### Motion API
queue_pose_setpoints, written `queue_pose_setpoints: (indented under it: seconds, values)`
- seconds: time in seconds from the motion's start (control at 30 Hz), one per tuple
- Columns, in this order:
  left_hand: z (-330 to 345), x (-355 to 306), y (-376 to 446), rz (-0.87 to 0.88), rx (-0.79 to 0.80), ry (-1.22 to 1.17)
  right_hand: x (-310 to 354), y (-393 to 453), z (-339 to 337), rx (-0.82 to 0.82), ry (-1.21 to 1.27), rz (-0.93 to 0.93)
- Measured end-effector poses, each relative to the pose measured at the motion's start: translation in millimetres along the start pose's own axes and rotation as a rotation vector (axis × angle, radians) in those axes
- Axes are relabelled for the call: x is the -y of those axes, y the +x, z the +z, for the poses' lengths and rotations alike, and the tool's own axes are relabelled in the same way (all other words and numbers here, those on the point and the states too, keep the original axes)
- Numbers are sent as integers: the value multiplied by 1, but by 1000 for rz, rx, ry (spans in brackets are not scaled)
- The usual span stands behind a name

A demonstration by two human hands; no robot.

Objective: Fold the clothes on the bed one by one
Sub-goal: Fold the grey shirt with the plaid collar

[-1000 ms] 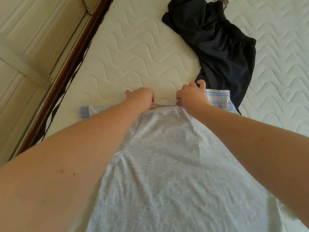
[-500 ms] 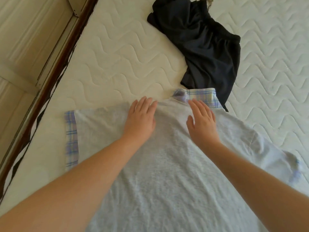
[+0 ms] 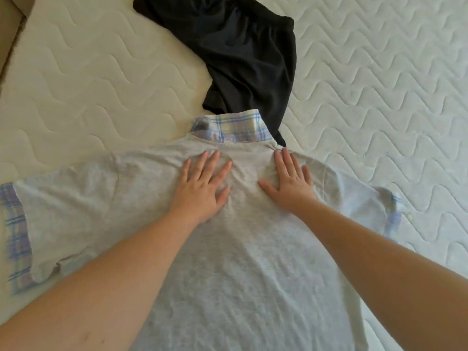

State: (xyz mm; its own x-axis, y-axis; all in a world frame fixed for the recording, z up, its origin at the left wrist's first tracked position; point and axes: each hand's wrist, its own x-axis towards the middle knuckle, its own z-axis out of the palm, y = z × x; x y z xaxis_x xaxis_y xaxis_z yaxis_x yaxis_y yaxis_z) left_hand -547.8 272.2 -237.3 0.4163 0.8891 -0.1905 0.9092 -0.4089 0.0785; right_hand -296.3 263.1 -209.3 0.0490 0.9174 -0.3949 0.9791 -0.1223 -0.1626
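grey shirt [image 3: 235, 262] spread back-up on the bed [image 3: 88, 79], plaid collar [image 3: 231, 130] away from the person. left hand [image 3: 202, 188] and right hand [image 3: 291, 181] lie flat just below the collar, fingers straight, gripping nothing; likely smoothing soft, lightly creased jersey before folding. plaid sleeve cuffs at both ends. black garment [image 3: 238, 54], limp and crumpled, touches the collar, unfolded. mattress quilted in waves.

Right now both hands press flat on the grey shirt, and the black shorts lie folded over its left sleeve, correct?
Not quite. In the head view the black shorts lie beyond the plaid collar, not over the left sleeve. The left hand and right hand do press flat on the grey shirt.
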Motion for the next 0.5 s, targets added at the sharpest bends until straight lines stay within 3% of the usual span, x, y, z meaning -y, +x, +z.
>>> queue_pose_setpoints:
  seconds: [0.1, 0.17, 0.27, 0.33, 0.5]
  values:
    - [-19, -16, 6, -79, 43, 30, -24, -15, -4, -136, -18, 37]
    - [-36, -42, 16, -130, -6, 1, -45, -26, -3, -137, -10, 120]
    - [-43, -89, 29, 22, -119, -48, -68, -27, 3, -49, 15, 148]
    - [-34, -115, 40, 159, -83, -50, -74, -20, 5, -25, 57, 125]
    - [-14, -132, 64, 201, -68, -12, -76, -17, 11, -31, 91, 81]
